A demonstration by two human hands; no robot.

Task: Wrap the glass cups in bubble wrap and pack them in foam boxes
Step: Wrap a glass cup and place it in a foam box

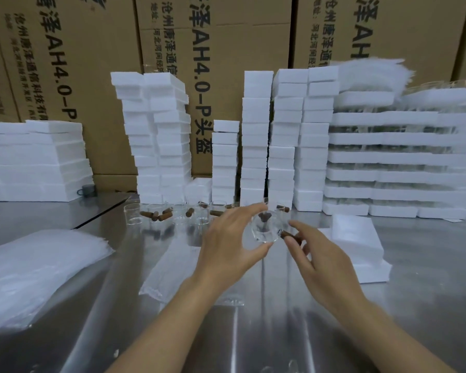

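The left hand (226,246) has its grip clamped round the wall of a glass cup (264,228), held above the middle of the counter (253,319). The cup's axis points at the viewer, one round end facing. The right hand (318,259) brackets the cup's brown stub (285,233); whether this grip has closed cannot be told. The glass is probably light, rigid, slippery and fragile, so it is best held by the wall.

Clear glass cup (265,227) tipped, held above bench (253,332) centre. Bubble wrap sheet (170,270) flat beneath; foam boxes (256,135) stacked along far edge.
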